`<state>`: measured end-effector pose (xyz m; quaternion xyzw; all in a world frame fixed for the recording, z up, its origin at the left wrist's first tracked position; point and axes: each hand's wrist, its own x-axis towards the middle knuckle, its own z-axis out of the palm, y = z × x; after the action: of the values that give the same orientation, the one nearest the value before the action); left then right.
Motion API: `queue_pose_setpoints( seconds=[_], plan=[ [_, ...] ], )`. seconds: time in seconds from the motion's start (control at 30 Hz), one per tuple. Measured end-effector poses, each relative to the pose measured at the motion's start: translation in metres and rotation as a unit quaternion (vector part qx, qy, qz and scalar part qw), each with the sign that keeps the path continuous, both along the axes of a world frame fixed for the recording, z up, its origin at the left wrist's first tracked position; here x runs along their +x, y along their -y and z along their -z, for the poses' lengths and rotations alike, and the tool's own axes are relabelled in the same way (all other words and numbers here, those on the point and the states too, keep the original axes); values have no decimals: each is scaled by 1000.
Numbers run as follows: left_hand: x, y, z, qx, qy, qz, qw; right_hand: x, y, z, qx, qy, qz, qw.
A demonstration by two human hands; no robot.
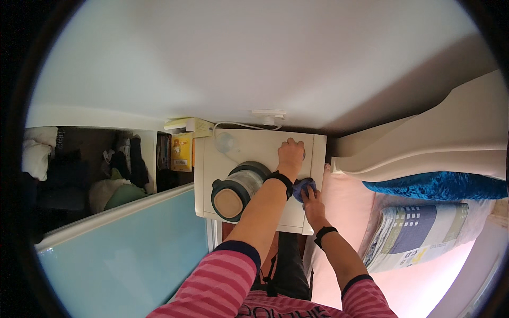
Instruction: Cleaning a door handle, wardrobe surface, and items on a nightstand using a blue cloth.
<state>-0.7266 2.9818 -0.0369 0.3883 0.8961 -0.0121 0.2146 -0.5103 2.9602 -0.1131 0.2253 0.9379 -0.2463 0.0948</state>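
My left hand (291, 154) is closed over a small object (304, 154), mostly hidden by the fingers, above the cream bedside cabinet (250, 147). Only a dark bluish edge of it shows past the fingers. Nearer the cabinet's right front side, my right hand (314, 204) presses a crumpled blue-purple cloth (304, 190) against the top. A clear-walled container (247, 183) with a dark green rim and a beige round top stands left of my left forearm. Behind it is a translucent round object (225, 142).
A white cable (242, 125) runs behind the cabinet near a wall socket (269, 115). Boxes (182, 151) stand at left, beside an open wardrobe with clothes (119, 190) and a light-blue sliding door (131, 246). At right is a pink bed (342, 222) with a blue velvet cushion (433, 187) and folded bedding (417, 230).
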Motion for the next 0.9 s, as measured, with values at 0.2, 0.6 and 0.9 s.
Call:
queue_pose_setpoints(
  seconds=[0.2, 0.6, 0.9],
  plan=[
    [-26, 9, -31, -67, -8, -15, 998, -5, -1, -10, -17, 3, 2, 1000],
    [-76, 34, -100, -121, -4, -67, 990, -162, -65, 28, 8, -83, 101, 991],
    [-88, 62, -107, -115, -40, -69, 990, -219, -42, 10, 35, -63, -300, 951]
  ],
)
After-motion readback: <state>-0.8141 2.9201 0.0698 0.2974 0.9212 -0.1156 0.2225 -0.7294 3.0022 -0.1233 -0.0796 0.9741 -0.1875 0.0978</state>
